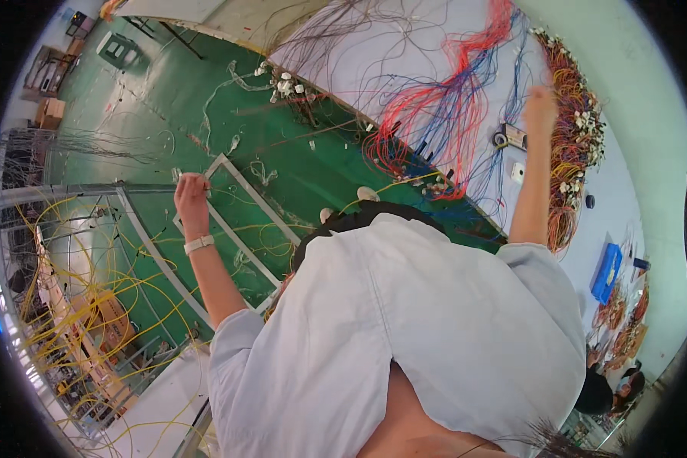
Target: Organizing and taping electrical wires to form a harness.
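Note:
My left hand [193,192] is raised out to the left, above the grey metal frame [233,172], its fingers curled closed. What it holds, if anything, is too small to make out; a small pale bit shows beside the fingertips. Far out on the right, my right hand [540,108] is over the white table [477,156], smeared by motion, so its fingers cannot be read. Close beside it runs a long bundle of red, yellow and brown wires [569,126] with white connectors. Loose red wires [435,99] and blue wires [469,80] spread across the table left of that hand.
A roll of tape [500,140] and a white box-like item [517,172] lie on the table; a blue tray [607,273] is farther right. Yellow wires [91,286] drape over a rack at left. A green stool [118,49] stands on the green floor. Another person [597,393] is at lower right.

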Tool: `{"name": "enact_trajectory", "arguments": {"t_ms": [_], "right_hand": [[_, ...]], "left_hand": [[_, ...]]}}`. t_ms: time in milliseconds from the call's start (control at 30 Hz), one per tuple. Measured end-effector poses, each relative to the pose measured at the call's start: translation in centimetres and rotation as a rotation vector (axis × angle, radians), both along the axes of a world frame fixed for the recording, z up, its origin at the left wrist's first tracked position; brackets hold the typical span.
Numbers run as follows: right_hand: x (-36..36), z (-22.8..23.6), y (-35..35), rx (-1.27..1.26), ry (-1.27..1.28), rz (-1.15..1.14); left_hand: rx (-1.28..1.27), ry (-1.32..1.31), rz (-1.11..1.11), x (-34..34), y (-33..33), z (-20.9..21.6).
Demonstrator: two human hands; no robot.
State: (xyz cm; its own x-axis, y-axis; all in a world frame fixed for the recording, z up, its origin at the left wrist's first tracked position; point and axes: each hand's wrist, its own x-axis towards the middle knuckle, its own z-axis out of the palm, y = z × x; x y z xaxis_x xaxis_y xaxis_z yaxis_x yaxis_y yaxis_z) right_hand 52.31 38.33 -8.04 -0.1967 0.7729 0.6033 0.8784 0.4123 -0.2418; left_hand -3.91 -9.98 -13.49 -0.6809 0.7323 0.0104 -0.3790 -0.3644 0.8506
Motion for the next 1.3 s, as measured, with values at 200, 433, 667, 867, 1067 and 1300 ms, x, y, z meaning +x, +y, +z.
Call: {"name": "enact_trajectory", "arguments": {"t_ms": [200, 433, 667, 867, 1067, 1300], "right_hand": [[-20.3, 0.3, -17.1, -0.021, -0.085, 0.981], [-21.1, 9.2, -20.0, -1.446, 0.245, 1.218], [-14.2, 14.6, -16.7, -1.340, 0.402, 1.249], [-15.1, 12.6, -14.1, -1.301, 0.306, 1.104], [-16.1, 12.0, -14.6, -1.453, 0.144, 1.090], [-23.1, 3.3, -14.0, -2.050, 0.986, 0.904]], "left_hand": [[-0.554, 0.876, -0.036, 15.8, 10.6, 6.6], [-0.403, 0.799, -0.129, 13.6, 8.7, 7.9], [-0.454, 0.458, 0.028, 4.4, 5.6, -0.8], [-0.466, 0.564, 0.322, -1.1, 9.8, -3.6], [-0.399, 0.277, 0.349, 1.3, 12.8, 4.0], [-0.156, 0.656, 0.020, 13.0, 15.2, 9.1]]}}
